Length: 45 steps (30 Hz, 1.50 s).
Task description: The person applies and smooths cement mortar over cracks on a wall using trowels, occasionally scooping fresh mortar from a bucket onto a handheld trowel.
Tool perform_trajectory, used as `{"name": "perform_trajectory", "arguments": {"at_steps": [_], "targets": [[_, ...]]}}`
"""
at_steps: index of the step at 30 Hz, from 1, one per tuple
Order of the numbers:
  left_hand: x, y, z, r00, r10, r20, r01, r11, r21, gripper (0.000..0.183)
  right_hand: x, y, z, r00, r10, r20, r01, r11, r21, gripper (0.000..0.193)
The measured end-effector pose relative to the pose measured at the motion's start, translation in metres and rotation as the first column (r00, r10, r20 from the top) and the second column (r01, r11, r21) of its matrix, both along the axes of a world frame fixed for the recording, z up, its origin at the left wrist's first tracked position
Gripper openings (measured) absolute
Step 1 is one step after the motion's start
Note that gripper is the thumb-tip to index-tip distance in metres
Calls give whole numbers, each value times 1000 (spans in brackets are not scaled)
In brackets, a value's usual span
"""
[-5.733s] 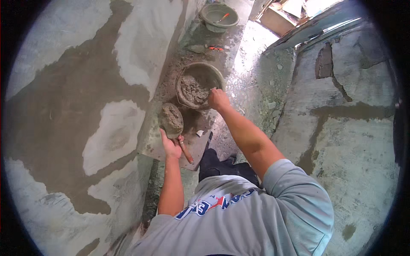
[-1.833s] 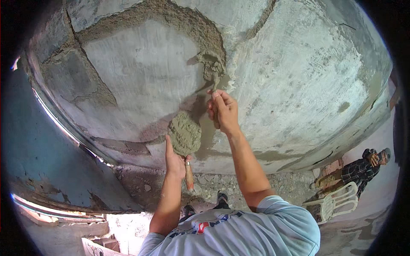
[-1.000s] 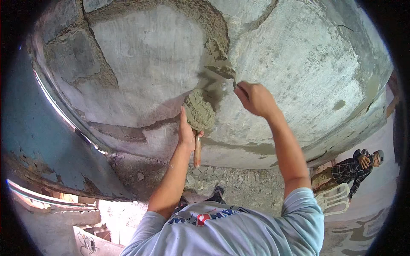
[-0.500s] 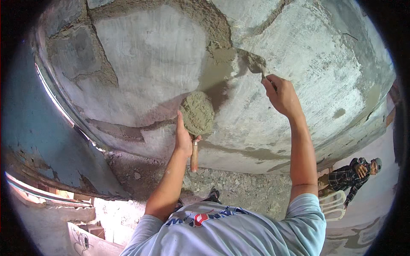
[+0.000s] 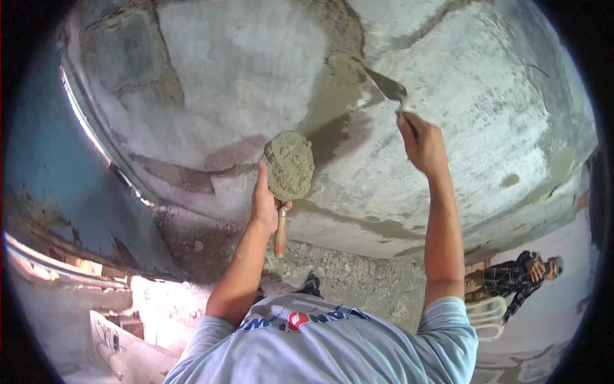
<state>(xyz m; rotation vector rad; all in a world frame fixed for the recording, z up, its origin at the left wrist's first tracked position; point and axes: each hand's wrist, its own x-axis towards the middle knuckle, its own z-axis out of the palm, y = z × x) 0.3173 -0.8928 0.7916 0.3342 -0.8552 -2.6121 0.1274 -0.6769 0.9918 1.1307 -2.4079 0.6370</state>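
My left hand (image 5: 263,208) is closed around the underside of a wooden-handled tool, probably a trowel, whose handle (image 5: 281,237) hangs below the palm. A thick round heap of wet grey mortar (image 5: 289,165) covers the top of that tool and hides its blade. My right hand (image 5: 425,144) grips a pointed trowel (image 5: 388,85) at its handle. That blade's tip touches or nearly touches the upper end of a smooth damp mortar strip (image 5: 332,89) on the grey wall (image 5: 236,70). Rough recessed channels run across the wall above and beside the strip.
Rubble and gravel (image 5: 345,275) cover the ground between my feet and the wall. A blue-green panel (image 5: 70,173) stands at the left. At the right, a person in a checked shirt (image 5: 505,278) is beside a white plastic chair (image 5: 489,320).
The right-hand trowel has turned, and its blade now shows a smoother, barer face. My left hand with the mortar has shifted slightly left in view. The whole view has moved a little.
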Motion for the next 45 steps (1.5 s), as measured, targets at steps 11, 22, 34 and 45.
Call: {"name": "perform_trajectory", "arguments": {"at_steps": [11, 22, 34, 45], "targets": [[24, 0, -15, 980, 98, 175, -101, 995, 11, 62, 43, -2, -182, 965, 252, 74, -255, 966, 39, 31], [19, 7, -33, 928, 251, 276, -222, 966, -132, 63, 104, -13, -243, 960, 188, 209, -176, 982, -73, 30], [3, 13, -42, 972, 105, 211, -103, 994, -23, 67, 99, -28, -218, 923, 196, 332, -133, 970, -204, 30], [-19, 19, -2, 995, 68, 68, -67, 998, -20, 68, 25, -67, -103, 752, 508, 419, -197, 780, -594, 29]]}}
